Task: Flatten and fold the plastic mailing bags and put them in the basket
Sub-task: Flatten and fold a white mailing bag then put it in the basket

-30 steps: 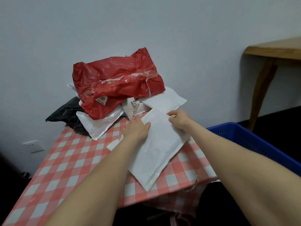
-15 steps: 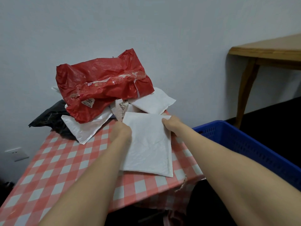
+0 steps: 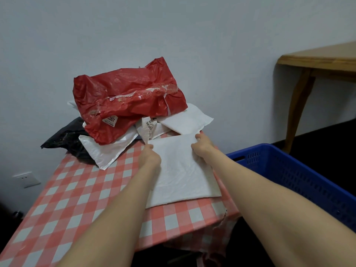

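The left hand [image 3: 149, 158] and right hand [image 3: 202, 146] each pinch a far corner of the white bag [image 3: 181, 170], flat on the counter [image 3: 77, 189] beside the basket [image 3: 289, 170].

Plain pale grey-blue wall [image 3: 202, 35] behind, softly and evenly lit. Low at the left, a white socket [image 3: 26, 179] set in it. Up against the wall, a counter [image 3: 57, 209] under a red-and-white checked cloth [image 3: 181, 222], torn at the near right corner. Farther right, a light wooden table [image 3: 323, 58] with a curved leg [image 3: 297, 110], standing on dark floor [image 3: 327, 135]
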The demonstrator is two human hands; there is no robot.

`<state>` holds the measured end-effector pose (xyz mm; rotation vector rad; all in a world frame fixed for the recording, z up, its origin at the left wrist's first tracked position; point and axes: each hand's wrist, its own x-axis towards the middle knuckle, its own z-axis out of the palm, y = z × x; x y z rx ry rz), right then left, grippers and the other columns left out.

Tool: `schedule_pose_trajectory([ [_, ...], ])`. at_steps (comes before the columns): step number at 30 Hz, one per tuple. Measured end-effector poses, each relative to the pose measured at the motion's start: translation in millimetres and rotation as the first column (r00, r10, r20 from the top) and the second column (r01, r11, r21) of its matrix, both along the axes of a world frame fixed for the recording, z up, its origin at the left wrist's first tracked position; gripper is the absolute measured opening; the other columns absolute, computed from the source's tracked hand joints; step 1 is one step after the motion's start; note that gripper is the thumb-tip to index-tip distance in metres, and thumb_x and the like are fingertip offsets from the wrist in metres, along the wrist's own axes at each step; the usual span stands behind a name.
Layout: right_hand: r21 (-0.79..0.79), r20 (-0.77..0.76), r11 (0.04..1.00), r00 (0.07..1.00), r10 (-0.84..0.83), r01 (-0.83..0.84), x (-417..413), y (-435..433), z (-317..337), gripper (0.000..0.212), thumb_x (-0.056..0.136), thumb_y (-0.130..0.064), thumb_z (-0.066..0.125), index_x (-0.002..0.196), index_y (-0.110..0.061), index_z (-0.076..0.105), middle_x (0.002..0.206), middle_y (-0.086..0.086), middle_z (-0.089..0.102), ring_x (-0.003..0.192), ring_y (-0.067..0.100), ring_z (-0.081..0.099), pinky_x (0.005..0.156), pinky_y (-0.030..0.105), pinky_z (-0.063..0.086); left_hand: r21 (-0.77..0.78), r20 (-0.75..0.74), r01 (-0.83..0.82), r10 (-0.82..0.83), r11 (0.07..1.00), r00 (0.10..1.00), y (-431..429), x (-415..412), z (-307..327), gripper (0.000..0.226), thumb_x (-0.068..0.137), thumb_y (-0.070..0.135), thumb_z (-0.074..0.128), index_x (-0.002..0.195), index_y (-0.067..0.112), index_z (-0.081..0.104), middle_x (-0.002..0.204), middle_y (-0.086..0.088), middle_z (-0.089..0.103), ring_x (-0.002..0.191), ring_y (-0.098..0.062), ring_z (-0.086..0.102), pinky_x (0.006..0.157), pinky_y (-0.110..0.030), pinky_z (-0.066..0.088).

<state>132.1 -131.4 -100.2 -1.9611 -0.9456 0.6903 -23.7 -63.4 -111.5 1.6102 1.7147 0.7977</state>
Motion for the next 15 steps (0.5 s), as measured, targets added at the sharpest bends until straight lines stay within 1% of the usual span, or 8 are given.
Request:
schedule_pose_trajectory([
  [2,-0.044,0.004,0.999,1.0,0.024,-0.023,-3.2,0.4,-1.4,0.04,0.086,-0.023,0.055,0.125,-0.018,0.049,0.122,0.004,0.054,0.103,0.027,0.057,0.074,0.028,0.047,-0.012,-0.008,-0.005,0.005,1.0,1.0,3.1,-0.4,0.2,0.047,0.095,0.004,0.03,0.138,0.018,0.043,0.14,-0.01,0.045,0.123,-0.032,0.047,0.101,-0.033,0.037],
  [3,-0.068,-0.003,0.997,0.999,0.032,-0.032,-4.5,0.8,-2.7,0.046,0.083,-0.027,0.059,0.126,-0.018,0.048,0.124,0.005,0.054,0.103,0.027,0.058,0.079,0.031,0.05,-0.017,-0.023,0.004,-0.005,1.0,1.0,5.2,-0.4,-0.5,0.048,0.095,0.003,0.031,0.139,0.017,0.041,0.141,-0.01,0.045,0.124,-0.031,0.046,0.101,-0.033,0.037],
  [5,-0.085,-0.003,0.996,0.999,0.037,-0.038,-5.0,4.9,-6.0,0.052,0.082,-0.022,0.059,0.132,-0.019,0.047,0.13,0.008,0.052,0.108,0.028,0.058,0.091,0.036,0.051,-0.026,-0.047,0.037,-0.038,0.999,0.998,7.7,1.4,-2.0,0.051,0.094,-0.001,0.032,0.141,0.016,0.039,0.143,-0.011,0.043,0.127,-0.031,0.044,0.103,-0.034,0.036],
  [6,-0.076,0.007,0.997,1.0,0.027,-0.026,-5.4,6.3,-6.5,0.052,0.085,-0.016,0.056,0.136,-0.019,0.046,0.133,0.009,0.05,0.111,0.029,0.057,0.093,0.034,0.05,-0.031,-0.05,0.049,-0.05,0.998,0.998,8.5,2.5,-2.7,0.051,0.093,-0.002,0.033,0.141,0.015,0.038,0.143,-0.012,0.042,0.128,-0.031,0.044,0.104,-0.035,0.036],
  [9,-0.04,0.047,0.998,0.998,-0.038,0.04,-3.5,10.9,-7.5,0.043,0.089,-0.004,0.046,0.13,-0.016,0.053,0.137,0.011,0.046,0.112,0.03,0.055,0.089,0.031,0.047,-0.037,-0.067,0.061,-0.063,0.997,0.996,9.0,4.6,-3.7,0.051,0.093,-0.002,0.035,0.141,0.014,0.04,0.145,-0.012,0.041,0.13,-0.031,0.042,0.107,-0.036,0.036],
  [11,-0.02,0.072,0.997,0.995,-0.069,0.071,-2.9,14.1,-9.7,0.038,0.088,-0.004,0.046,0.123,-0.016,0.055,0.14,0.011,0.043,0.11,0.031,0.055,0.087,0.03,0.046,-0.039,-0.095,0.065,-0.069,0.997,0.993,10.5,3.8,-4.0,0.051,0.092,-0.001,0.037,0.141,0.015,0.041,0.145,-0.011,0.041,0.132,-0.03,0.041,0.108,-0.037,0.036],
  [13,-0.024,0.092,0.997,0.993,-0.074,0.077,-1.9,17.0,-12.9,0.046,0.089,-0.008,0.049,0.134,-0.017,0.05,0.145,0.009,0.038,0.115,0.032,0.054,0.093,0.032,0.047,-0.038,-0.108,0.072,-0.076,0.997,0.991,12.8,2.4,-6.7,0.051,0.092,-0.002,0.037,0.14,0.015,0.042,0.145,-0.01,0.042,0.131,-0.029,0.042,0.108,-0.036,0.036],
  [15,-0.04,0.123,0.997,0.991,-0.061,0.067,-2.3,17.8,-14.7,0.05,0.089,-0.011,0.05,0.139,-0.019,0.047,0.147,0.008,0.037,0.123,0.031,0.049,0.099,0.035,0.045,-0.034,-0.133,0.077,-0.081,0.996,0.988,13.7,1.2,-8.5,0.05,0.093,-0.002,0.036,0.139,0.015,0.044,0.144,-0.01,0.043,0.13,-0.029,0.043,0.107,-0.037,0.039],
])
